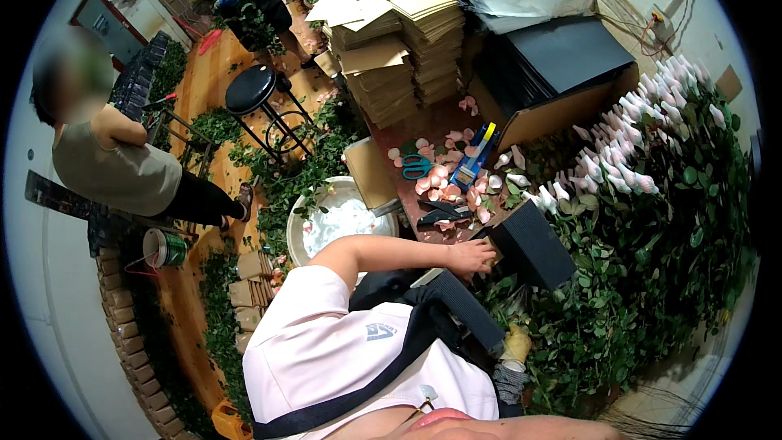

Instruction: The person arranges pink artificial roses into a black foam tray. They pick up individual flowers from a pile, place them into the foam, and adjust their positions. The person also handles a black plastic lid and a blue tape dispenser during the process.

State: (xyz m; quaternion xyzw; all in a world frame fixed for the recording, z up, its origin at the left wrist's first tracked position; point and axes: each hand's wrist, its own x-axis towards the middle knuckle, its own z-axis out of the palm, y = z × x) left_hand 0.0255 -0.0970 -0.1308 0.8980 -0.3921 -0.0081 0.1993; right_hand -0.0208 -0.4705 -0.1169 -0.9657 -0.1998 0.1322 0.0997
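Observation:
My bare left hand point(471, 257) reaches across to the workbench, its fingers curled between two dark padded blocks. The far block point(533, 244) lies just beyond my fingertips; the near block point(463, 305) sits close to my body. Whatever the fingers hold is too small to make out. My right hand point(516, 345), in a yellowish glove with a grey patterned cuff, is low beside the near block, against leafy rose stems point(570, 318); its fingers are largely hidden. Many roses with pale sleeved heads point(635, 138) lean on the right. Black-handled cutters point(444, 213) rest near my left forearm.
Pink petals point(444, 179), teal scissors point(416, 166) and a blue tool point(475, 159) lie on the bench point(407, 195). Behind stand cardboard stacks point(432, 41) and black sheets point(562, 53). A white tub point(297, 228), a stool point(251, 90) and two people are to the left.

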